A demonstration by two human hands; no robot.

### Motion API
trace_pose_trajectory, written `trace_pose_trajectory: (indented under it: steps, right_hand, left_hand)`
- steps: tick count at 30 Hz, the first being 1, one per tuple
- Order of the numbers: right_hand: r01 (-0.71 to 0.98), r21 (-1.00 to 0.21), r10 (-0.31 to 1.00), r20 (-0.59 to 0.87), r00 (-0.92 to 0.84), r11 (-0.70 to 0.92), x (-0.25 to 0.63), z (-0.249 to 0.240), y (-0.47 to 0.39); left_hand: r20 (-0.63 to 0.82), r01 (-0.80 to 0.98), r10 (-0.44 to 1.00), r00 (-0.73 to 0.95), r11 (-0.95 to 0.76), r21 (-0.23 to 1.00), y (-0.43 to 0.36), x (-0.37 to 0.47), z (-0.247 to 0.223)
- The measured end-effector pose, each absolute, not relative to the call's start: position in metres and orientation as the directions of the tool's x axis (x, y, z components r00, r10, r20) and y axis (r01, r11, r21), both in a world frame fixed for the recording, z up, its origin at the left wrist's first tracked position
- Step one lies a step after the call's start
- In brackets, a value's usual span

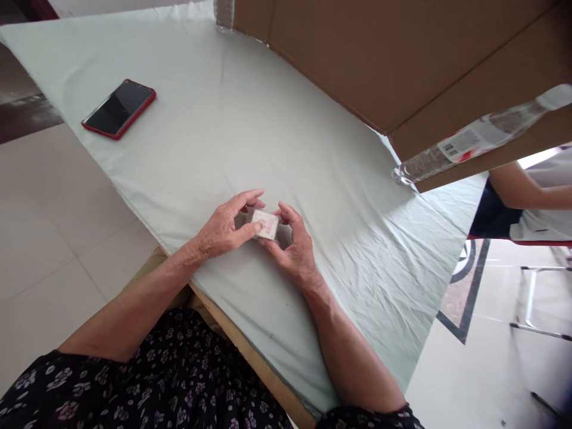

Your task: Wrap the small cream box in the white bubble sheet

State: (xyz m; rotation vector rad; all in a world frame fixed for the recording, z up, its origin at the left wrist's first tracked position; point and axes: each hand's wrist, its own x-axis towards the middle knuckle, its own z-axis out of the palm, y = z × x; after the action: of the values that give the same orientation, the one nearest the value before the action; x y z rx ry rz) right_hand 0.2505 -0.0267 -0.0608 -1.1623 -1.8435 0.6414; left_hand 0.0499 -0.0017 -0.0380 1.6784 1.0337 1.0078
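Note:
Between my two hands, close to the near edge of the table, is a small flat, clear-wrapped box (pixel 269 224) with a whitish top and pinkish-red print. My left hand (pixel 229 221) grips its left side, the thumb lying on the top face. On the other side, my right hand (pixel 295 243) holds the box's right end between thumb and fingers. What exactly is inside the wrapping is too small to make out. The box is just above or on the pale green tablecloth (pixel 214 143); I cannot tell which.
A phone in a red case (pixel 120 108) lies at the far left. Brown cardboard panels (pixel 339 53) stand along the far right side, with a clear plastic bottle (pixel 482 136) against them and another bottle's end (pixel 224 16) at the top. A person's arm (pixel 513 185) shows beyond at right.

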Motion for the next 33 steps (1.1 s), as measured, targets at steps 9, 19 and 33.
trace_pose_trajectory:
  steps: [9, 19, 33]
  right_hand:
    - [0.522, -0.78, 0.939, 0.276, -0.206, 0.344, 0.255, -0.066, -0.022]
    - [0.512, -0.76, 0.916, 0.329, -0.23, 0.401, 0.257, -0.067, -0.021]
    - [0.593, -0.662, 0.886, 0.392, -0.246, 0.458, 0.255, -0.068, -0.021]
  left_hand:
    - [0.227, 0.156, 0.946, 0.231, -0.266, 0.951, 0.002, 0.047, -0.044]
    - [0.164, 0.273, 0.935, 0.313, -0.254, 0.928, 0.0, 0.048, -0.045]
    - [0.324, 0.437, 0.871, 0.368, -0.47, 0.767, 0.002, 0.052, -0.056]
